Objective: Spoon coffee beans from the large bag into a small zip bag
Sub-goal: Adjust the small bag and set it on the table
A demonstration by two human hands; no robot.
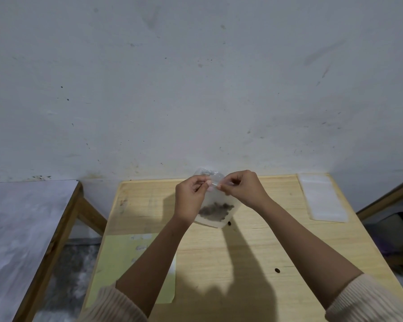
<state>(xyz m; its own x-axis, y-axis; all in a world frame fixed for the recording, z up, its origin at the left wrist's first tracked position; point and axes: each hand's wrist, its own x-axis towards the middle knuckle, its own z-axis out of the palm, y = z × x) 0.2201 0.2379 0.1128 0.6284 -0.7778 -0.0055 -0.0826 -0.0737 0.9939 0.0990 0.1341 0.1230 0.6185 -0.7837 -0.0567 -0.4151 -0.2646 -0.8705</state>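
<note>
A small clear zip bag point(215, 205) hangs above the wooden table point(254, 247), with a layer of dark coffee beans point(215, 210) in its lower part. My left hand point(191, 197) pinches the bag's top strip from the left. My right hand point(242, 188) pinches the same strip from the right, its fingertips nearly meeting the left ones. Two loose beans lie on the table, one point(229, 223) just under the bag and one point(277, 270) nearer to me. No large bag or spoon is in view.
A stack of empty clear zip bags point(323, 198) lies at the table's far right corner. A pale yellow sheet of paper point(126, 259) lies on the near left. A second table with a grey top point(21, 228) stands to the left; a wall rises close behind.
</note>
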